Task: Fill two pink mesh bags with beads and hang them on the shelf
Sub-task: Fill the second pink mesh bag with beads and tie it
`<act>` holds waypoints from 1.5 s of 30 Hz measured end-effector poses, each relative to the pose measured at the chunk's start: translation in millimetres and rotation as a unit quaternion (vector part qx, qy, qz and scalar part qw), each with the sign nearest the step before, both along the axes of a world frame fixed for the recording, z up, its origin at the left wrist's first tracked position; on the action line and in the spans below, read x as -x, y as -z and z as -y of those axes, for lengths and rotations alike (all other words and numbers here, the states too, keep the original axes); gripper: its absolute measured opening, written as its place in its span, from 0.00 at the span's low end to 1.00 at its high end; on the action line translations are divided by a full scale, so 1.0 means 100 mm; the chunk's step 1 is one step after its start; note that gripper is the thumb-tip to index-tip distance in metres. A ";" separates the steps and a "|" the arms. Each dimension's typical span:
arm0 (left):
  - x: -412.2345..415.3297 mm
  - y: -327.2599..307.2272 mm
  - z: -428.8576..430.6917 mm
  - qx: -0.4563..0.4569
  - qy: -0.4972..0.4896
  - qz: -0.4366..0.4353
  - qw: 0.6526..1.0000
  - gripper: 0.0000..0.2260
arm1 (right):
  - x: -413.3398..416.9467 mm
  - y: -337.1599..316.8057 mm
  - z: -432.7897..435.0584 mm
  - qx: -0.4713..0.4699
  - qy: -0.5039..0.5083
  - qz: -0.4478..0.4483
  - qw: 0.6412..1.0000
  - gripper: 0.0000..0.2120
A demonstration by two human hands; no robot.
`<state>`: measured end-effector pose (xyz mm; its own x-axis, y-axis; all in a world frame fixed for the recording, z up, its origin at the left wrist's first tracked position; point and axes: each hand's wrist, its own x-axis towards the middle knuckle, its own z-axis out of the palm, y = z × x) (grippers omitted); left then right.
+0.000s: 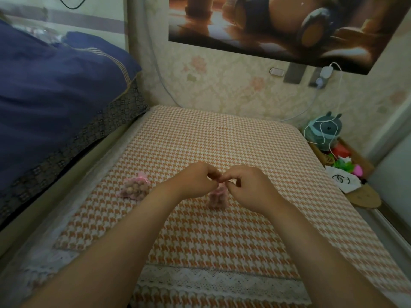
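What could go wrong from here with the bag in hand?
1. The left hand and right hand pinch the top of the mesh bag. If its neck is not drawn tight, beads could spill onto the houndstooth cloth and roll away.
2. The filled bag lies near the cloth's left edge, close to the left forearm. A sweep of that arm could push it off.

Navy pillow [55, 85] left; grey plush toy [327, 132], possibly charger cable [338, 85], right.

Dim, warm, flat indoor light, soft blur on the right pink mesh bag [217, 197], wide-angle bending at the edges.
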<state>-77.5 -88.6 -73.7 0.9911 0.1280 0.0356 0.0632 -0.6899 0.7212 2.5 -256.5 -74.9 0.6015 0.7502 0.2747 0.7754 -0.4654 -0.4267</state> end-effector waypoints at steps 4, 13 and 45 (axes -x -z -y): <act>-0.03 0.00 0.02 0.000 -0.002 -0.020 1.000 0.11 | -0.07 0.01 -0.01 -0.031 0.013 -0.041 0.999 0.12; -0.04 -0.01 0.04 -0.009 -0.017 -0.021 1.000 0.14 | -0.44 0.32 0.16 0.098 0.123 -0.051 0.986 0.17; 0.01 0.01 0.01 0.036 -0.016 0.014 0.999 0.12 | -0.01 -0.03 0.01 0.004 0.011 0.002 1.000 0.08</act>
